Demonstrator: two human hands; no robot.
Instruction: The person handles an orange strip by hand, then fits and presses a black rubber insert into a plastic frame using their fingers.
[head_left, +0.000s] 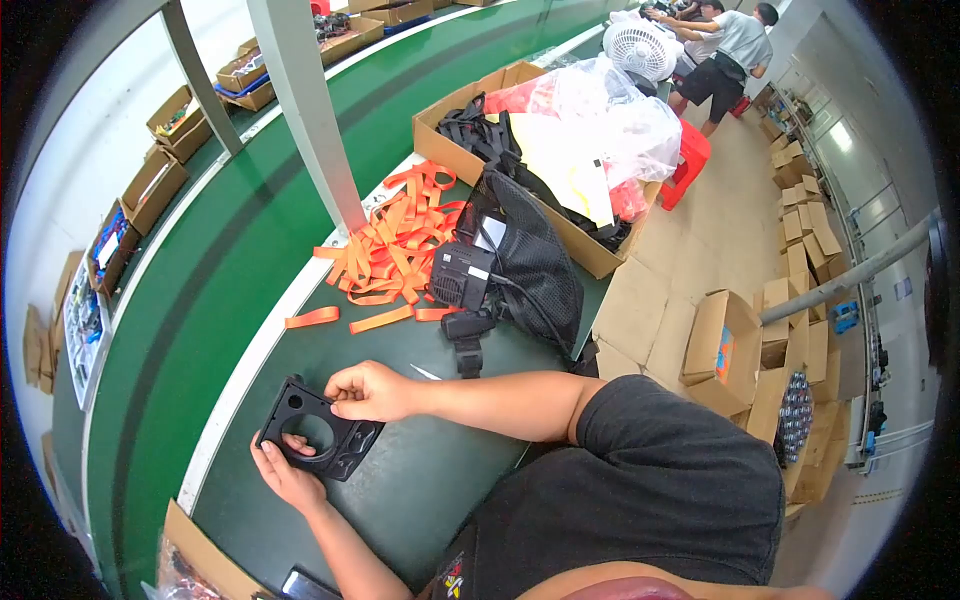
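A black plastic part [347,437] with a large round opening is held over the dark green work surface. My left hand [290,475] grips its near left side, with fingertips showing through the opening. At its upper edge, my right hand [370,392] is closed with curled fingers pressed against the part; anything small between those fingers is hidden. Beyond my right hand lie a black device with a vented face [462,275], a black strap [467,355] and a black mesh bag [535,270]. A heap of orange strips [395,245] lies beside them.
An open cardboard box [560,215] of black straps and plastic bags stands beyond the mesh bag. A grey post [305,110] rises beside a green conveyor [200,270]. Another box [205,555] is at the bottom left. People [735,55] and a red stool [688,165] are farther back.
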